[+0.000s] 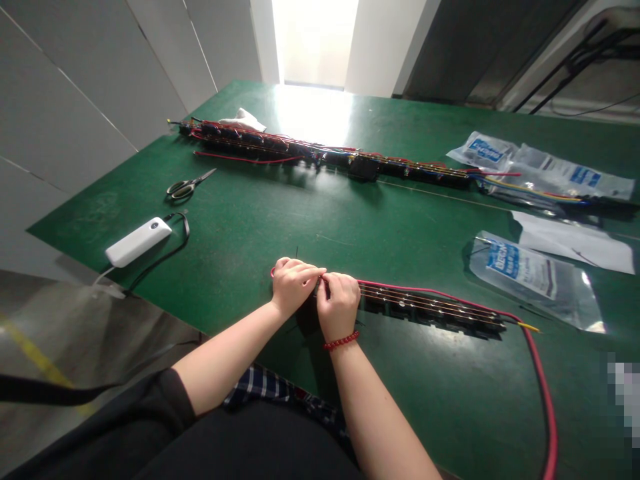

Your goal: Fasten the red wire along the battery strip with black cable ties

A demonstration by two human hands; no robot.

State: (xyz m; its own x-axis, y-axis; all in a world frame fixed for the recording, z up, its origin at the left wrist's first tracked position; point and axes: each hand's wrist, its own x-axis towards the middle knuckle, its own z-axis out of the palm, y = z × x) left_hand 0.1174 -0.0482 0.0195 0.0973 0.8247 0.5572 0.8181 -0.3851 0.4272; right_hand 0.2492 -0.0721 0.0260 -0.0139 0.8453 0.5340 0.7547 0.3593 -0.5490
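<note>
A long black component strip (430,310) with thin wires along it lies near the front edge of the green table (300,227). A thick red cable (543,387) runs along the strip and curves down off the right front. My left hand (293,283) and my right hand (339,303) meet at the strip's left end, fingers pinched together on the wires there. What lies between the fingertips is hidden. A red bead bracelet sits on my right wrist.
A second long wired strip (325,155) lies across the far side. Scissors (187,187) and a white power bank (139,241) with a black cord are at the left. Plastic bags (537,277) and a white sheet (575,243) lie at the right. A white cloth (243,120) lies far left.
</note>
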